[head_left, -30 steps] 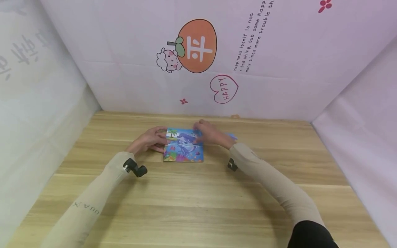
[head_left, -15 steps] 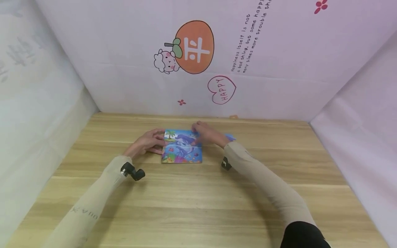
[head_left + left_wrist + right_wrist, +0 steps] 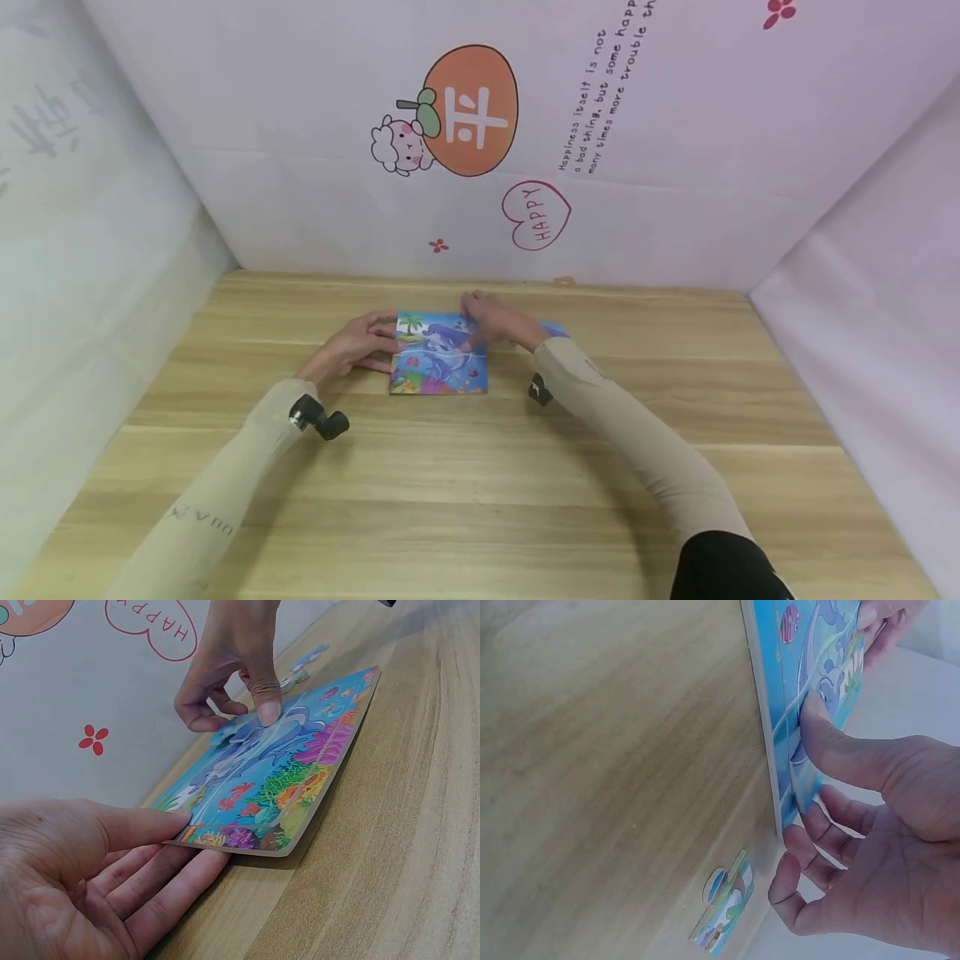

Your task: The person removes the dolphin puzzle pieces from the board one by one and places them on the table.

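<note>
A colourful sea-scene puzzle board point(image 3: 438, 357) lies flat on the wooden table point(image 3: 480, 483). My left hand point(image 3: 358, 342) rests at its left edge with straight fingers. Its thumb point(image 3: 142, 825) touches the board's near corner point(image 3: 247, 840), and the fingers lie flat on the table beside it. My right hand point(image 3: 497, 322) is at the board's far right corner. There its thumb point(image 3: 264, 705) presses a light blue puzzle piece point(image 3: 238, 732) onto the board point(image 3: 810, 667), with the other fingers point(image 3: 810, 855) curled at the piece's outer edge.
A loose puzzle piece point(image 3: 724, 904) lies on the table just right of the board, also seen as a blue shape point(image 3: 557, 331) behind my right wrist. Printed pink cloth walls point(image 3: 525, 133) close the table in at the back and on both sides.
My right hand has shifted slightly left along the board's far edge, still on the piece. The left hand and the board stay as they were.
</note>
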Demonstrator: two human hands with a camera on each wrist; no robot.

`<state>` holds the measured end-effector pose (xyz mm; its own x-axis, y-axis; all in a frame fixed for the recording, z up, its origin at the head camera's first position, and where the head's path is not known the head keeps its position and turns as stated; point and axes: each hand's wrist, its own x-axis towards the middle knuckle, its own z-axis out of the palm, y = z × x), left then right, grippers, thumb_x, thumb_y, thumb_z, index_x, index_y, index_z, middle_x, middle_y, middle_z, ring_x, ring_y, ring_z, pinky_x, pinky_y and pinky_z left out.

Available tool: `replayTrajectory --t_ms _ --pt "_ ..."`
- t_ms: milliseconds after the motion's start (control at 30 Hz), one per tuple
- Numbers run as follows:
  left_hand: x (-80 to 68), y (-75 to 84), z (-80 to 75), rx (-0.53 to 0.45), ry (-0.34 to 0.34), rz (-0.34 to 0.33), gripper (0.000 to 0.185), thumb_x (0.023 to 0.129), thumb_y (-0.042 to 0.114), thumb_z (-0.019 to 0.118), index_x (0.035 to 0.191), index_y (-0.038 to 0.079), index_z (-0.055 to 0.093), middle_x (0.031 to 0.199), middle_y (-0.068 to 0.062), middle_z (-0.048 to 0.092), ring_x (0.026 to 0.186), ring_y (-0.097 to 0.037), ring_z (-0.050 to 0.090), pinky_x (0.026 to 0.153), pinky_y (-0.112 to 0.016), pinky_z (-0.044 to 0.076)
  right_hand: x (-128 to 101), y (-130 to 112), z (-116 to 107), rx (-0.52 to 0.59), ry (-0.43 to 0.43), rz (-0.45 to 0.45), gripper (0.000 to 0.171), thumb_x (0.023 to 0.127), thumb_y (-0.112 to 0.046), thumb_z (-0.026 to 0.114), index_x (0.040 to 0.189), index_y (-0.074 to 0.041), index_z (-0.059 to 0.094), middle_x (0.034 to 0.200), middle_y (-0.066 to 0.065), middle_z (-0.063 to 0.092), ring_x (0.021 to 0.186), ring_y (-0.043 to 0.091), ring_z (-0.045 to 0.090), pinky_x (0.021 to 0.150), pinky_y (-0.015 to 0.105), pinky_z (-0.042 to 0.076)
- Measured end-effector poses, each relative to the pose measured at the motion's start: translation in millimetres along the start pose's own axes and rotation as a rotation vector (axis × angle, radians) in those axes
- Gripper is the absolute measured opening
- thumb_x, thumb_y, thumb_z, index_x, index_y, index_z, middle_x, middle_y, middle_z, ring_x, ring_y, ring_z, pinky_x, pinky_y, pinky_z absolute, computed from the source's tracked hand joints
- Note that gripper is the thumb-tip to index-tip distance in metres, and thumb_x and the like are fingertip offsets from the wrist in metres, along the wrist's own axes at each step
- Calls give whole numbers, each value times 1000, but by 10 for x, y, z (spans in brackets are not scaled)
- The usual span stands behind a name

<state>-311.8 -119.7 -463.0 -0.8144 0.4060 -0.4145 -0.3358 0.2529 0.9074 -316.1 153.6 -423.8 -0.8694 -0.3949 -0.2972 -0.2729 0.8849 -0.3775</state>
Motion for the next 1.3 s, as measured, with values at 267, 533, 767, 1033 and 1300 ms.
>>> replayTrajectory --t_ms 267,533,767,1033,1300 --pt "17 -7 -16 -7 -3 2 78 101 -4 63 167 10 22 156 -28 40 85 -16 72 79 -30 68 15 27 27 32 16 11 51 92 -22 82 125 -5 47 118 11 55 115 29 51 107 44 51" --pt "28 -2 -5 3 6 1 77 101 -3 64 166 10 25 155 -26 43 92 -16 70 79 -31 68 -8 63 53 38 40 -21 49 92 -22 81 125 -4 50 119 12 56 113 29 53 105 42 53" --pt "8 3 7 3 1 6 77 101 -2 64 166 9 23 159 -26 39 95 -17 69 78 -30 68 -24 80 72 68 49 -40 46 93 -21 81 125 -7 51 124 14 55 118 30 53 109 45 53" --pt "0 14 21 7 4 18 76 100 -2 64 165 7 25 158 -27 39 96 -16 69 78 -30 68 -73 81 63 115 64 -42 47 92 -18 81 127 -5 51 133 18 53 124 34 53 112 48 52" --pt "-33 11 22 16 3 12 75 102 0 63 166 8 24 158 -27 40 94 -15 70 79 -29 68 -57 110 48 129 76 -86 38 95 -10 76 124 1 54 132 23 57 125 38 55 111 48 53"
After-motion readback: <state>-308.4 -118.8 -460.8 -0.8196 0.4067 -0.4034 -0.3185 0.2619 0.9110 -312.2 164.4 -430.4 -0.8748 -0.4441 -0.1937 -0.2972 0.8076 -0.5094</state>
